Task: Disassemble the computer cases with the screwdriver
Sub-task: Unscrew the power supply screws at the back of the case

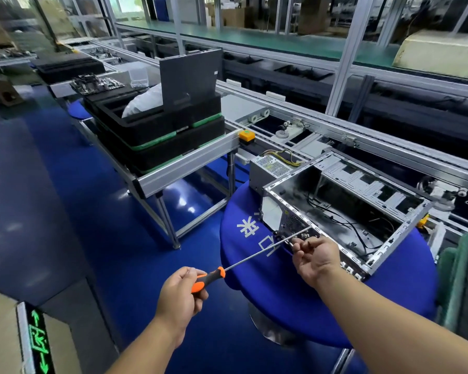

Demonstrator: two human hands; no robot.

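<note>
One computer case point(343, 209) lies on its side on a round blue-covered desk point(254, 238), its side panel already off and the interior mostly bare: the motherboard bay looks empty, with only some loose black cables and the drive cage left inside. A power supply point(270, 168) with its yellow and black wires sits just beside the case's far corner, apparently already pulled out, which suggests the strip-down is well along. The left hand point(181, 295) has its grip curled round the orange and black handle of the screwdriver point(254, 259), whose long shaft runs up and right to the perforated rear panel of the case. The right hand point(318, 259) pinches the shaft near its tip, fingers curled, steadying it against the rear edge; whether the tip is seated in a screw cannot be told, since the fingers hide it. What seems left is the fasteners on that rear panel, then the cables and cage. On the conveyor frame to the left, stacked black trays point(157, 130) hold an upright dark panel point(189, 74), and a bare motherboard point(97, 83) rests on further trays beyond, likely parts taken from cases already done.
</note>
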